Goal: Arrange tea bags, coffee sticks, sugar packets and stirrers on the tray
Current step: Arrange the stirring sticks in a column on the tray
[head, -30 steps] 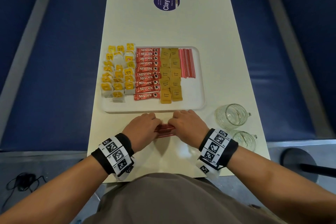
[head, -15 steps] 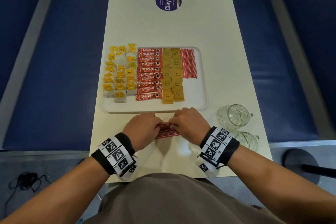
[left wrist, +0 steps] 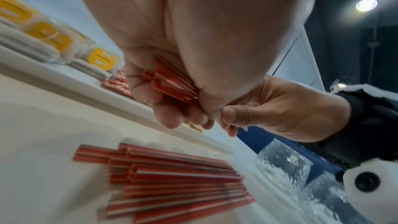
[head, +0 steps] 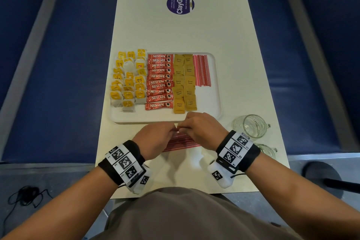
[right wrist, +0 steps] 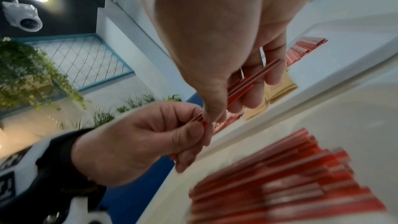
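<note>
Two glass mugs [head: 252, 125] right of a purple sticker [head: 180, 4] on table [head: 175, 31]

A café-style booth: long table [head: 179, 31] between blue padded benches [head: 58, 64], wall plants [right wrist: 28, 67].

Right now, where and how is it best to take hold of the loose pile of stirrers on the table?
Probably at the two ends, one hand from each side. The stirrer pile lies flat and crosswise on the table, its ends uneven, so pressing inward would square and gather it. Both the left hand and the right hand already hold a small stirrer bundle above it.
</note>
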A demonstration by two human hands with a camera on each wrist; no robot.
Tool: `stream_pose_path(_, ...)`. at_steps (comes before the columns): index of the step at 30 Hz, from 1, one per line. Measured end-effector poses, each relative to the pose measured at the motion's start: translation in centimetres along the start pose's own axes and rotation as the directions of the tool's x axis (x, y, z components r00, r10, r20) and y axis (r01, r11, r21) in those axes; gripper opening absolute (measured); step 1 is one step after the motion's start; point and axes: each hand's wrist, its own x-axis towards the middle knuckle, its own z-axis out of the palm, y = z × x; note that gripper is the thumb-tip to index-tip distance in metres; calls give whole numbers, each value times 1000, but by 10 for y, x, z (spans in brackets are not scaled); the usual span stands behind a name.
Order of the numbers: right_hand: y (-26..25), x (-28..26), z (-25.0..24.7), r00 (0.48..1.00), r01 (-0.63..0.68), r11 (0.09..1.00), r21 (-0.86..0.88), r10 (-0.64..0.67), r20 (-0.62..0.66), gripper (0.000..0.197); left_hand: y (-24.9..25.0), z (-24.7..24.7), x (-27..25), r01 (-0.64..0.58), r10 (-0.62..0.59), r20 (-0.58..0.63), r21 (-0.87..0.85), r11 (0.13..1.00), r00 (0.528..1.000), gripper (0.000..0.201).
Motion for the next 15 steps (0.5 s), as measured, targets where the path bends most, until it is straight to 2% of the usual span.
stream_pose_path(4, 5, 0, -27, 1000, 3, 990, 142, -1, -13, 20, -3, -9, -2, -47, 56, 44, -190, 981, 997, 23)
stream_pose_path(10, 8, 2, -52, 996, -48, 929, 368, 72, -52, 23, 8, -24, -1, -64, 52, -43, -394, 917, 998, 27)
stream_pose_path(12, 8, 2, -59, 991, -51, 910, 410, 98, -94, 28, 10, -26, 0, -34, 24, -25, -540, 841, 999, 29)
stream_pose_path(15, 10, 5, -66, 961, -70, 860, 505, 194, -197, 31, 10, -28, 0, 15, 1, 20, -766, 642, 1000, 31)
